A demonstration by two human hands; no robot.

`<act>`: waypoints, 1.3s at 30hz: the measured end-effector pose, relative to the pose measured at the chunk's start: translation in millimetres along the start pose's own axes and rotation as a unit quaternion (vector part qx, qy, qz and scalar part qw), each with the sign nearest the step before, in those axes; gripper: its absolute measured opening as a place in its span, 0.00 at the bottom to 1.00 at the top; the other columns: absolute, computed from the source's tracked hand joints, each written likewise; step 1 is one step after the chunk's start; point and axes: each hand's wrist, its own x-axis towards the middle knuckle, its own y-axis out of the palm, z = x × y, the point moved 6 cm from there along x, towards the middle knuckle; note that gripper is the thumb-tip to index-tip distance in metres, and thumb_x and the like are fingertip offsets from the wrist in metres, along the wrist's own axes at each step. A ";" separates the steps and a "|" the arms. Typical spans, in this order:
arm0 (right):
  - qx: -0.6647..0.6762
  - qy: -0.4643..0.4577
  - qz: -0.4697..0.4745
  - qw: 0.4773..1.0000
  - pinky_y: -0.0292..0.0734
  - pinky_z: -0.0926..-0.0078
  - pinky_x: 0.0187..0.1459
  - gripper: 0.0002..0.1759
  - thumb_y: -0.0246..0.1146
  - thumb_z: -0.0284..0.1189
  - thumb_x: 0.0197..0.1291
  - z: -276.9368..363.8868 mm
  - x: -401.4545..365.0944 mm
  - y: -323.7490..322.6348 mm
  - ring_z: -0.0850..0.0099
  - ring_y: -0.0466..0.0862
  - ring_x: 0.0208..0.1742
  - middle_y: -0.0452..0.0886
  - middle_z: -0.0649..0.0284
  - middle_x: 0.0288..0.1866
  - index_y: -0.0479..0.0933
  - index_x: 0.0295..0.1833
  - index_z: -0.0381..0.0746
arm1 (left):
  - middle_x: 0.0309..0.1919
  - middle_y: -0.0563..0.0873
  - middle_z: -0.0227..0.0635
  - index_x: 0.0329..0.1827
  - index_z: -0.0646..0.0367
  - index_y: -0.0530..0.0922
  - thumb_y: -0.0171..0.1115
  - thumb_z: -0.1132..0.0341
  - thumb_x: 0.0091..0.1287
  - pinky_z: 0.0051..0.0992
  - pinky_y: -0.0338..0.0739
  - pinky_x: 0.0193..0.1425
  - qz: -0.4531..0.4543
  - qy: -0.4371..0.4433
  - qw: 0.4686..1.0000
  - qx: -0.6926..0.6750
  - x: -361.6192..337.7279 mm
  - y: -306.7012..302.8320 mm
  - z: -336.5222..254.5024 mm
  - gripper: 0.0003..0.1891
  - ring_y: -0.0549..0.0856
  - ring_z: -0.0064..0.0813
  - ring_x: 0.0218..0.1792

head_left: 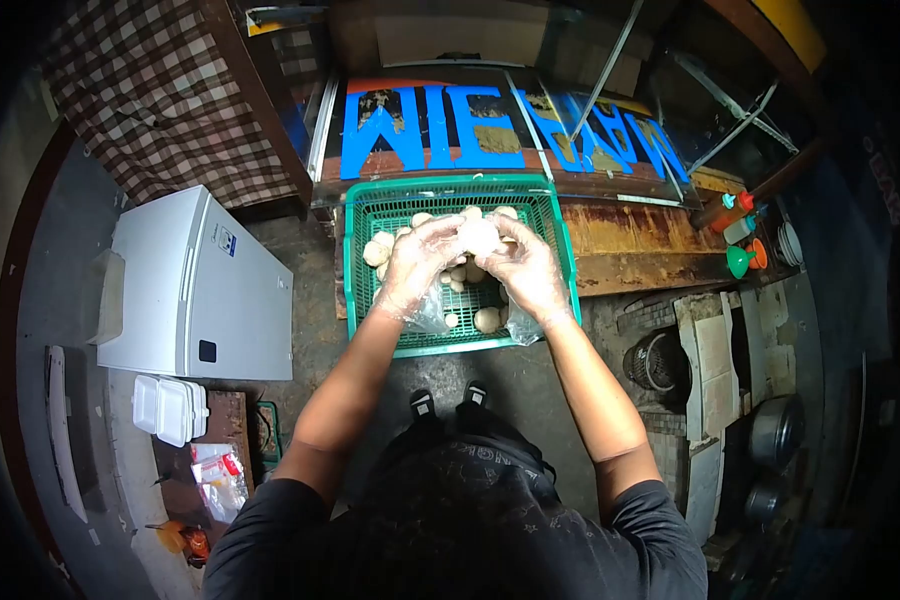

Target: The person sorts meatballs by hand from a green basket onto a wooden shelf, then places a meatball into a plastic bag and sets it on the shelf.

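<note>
Head view: left hand (417, 262) and right hand (530, 268) cup one pale ball (478, 236) at twelve o'clock; loose balls (487, 319) partly fill the green basket (448, 183), likely midway.

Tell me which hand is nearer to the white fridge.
Left. The left hand is over the green basket, on the side toward the white fridge; the right hand is beyond it, farther away. Both hold one pale ball.

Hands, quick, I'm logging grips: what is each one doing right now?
Left hand: closed on the pale lump, over the green basket.
Right hand: closed on the same pale lump.
</note>
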 end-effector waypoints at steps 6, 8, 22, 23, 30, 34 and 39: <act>0.073 -0.052 -0.008 0.996 0.81 0.72 0.56 0.34 0.75 0.24 0.53 10.9 18.2 -5.9 0.72 0.85 0.54 0.83 0.57 0.58 0.74 0.67 0.37 | 0.57 0.83 0.44 0.67 0.70 0.73 0.68 0.71 0.68 0.27 0.82 0.57 -0.019 0.042 0.999 0.004 12.6 5.0 -16.0 0.26 0.85 0.31 0.53; 0.069 -0.074 -0.034 0.994 0.81 0.73 0.57 0.34 0.74 0.21 0.54 20.2 25.4 -9.6 0.72 0.84 0.55 0.82 0.58 0.59 0.73 0.68 0.35 | 0.59 0.82 0.46 0.68 0.70 0.73 0.69 0.71 0.67 0.28 0.82 0.57 -0.040 0.061 0.997 0.008 23.6 8.6 -23.2 0.27 0.85 0.31 0.54; 0.116 -0.342 -0.123 0.924 0.82 0.72 0.60 0.28 0.71 0.19 0.56 102.5 153.9 -46.5 0.65 0.81 0.60 0.74 0.57 0.64 0.76 0.64 0.34 | 0.53 0.86 0.40 0.60 0.67 0.79 0.69 0.75 0.65 0.28 0.81 0.59 -0.032 0.292 0.956 0.015 155.5 36.6 -125.5 0.20 0.85 0.29 0.52; 0.112 -0.347 -0.135 0.921 0.82 0.72 0.59 0.28 0.71 0.19 0.56 104.6 163.9 -48.8 0.65 0.81 0.60 0.74 0.57 0.64 0.76 0.64 0.34 | 0.52 0.86 0.40 0.60 0.67 0.79 0.70 0.75 0.64 0.29 0.81 0.60 -0.032 0.295 0.955 -0.002 170.3 33.8 -127.3 0.20 0.85 0.30 0.53; 0.049 -0.347 -0.153 0.924 0.83 0.71 0.58 0.30 0.71 0.16 0.51 138.0 221.3 -59.3 0.64 0.83 0.59 0.76 0.56 0.62 0.76 0.63 0.35 | 0.52 0.85 0.42 0.60 0.67 0.78 0.69 0.73 0.65 0.30 0.82 0.59 -0.049 0.336 0.936 0.091 226.4 27.8 -164.4 0.21 0.85 0.31 0.53; -0.025 -0.376 -0.198 0.905 0.83 0.71 0.56 0.27 0.71 0.19 0.51 151.3 248.2 -64.9 0.64 0.85 0.56 0.80 0.55 0.55 0.79 0.61 0.35 | 0.50 0.86 0.39 0.60 0.66 0.78 0.68 0.72 0.66 0.29 0.83 0.55 -0.067 0.351 0.923 0.142 250.2 25.8 -181.2 0.20 0.86 0.29 0.50; 0.001 -0.320 -0.191 0.928 0.82 0.70 0.55 0.25 0.72 0.24 0.51 142.4 292.4 -62.9 0.64 0.87 0.51 0.86 0.53 0.51 0.81 0.58 0.34 | 0.47 0.86 0.37 0.60 0.64 0.78 0.67 0.73 0.66 0.24 0.84 0.44 -0.093 0.296 0.946 0.098 275.4 23.6 -182.5 0.19 0.87 0.25 0.44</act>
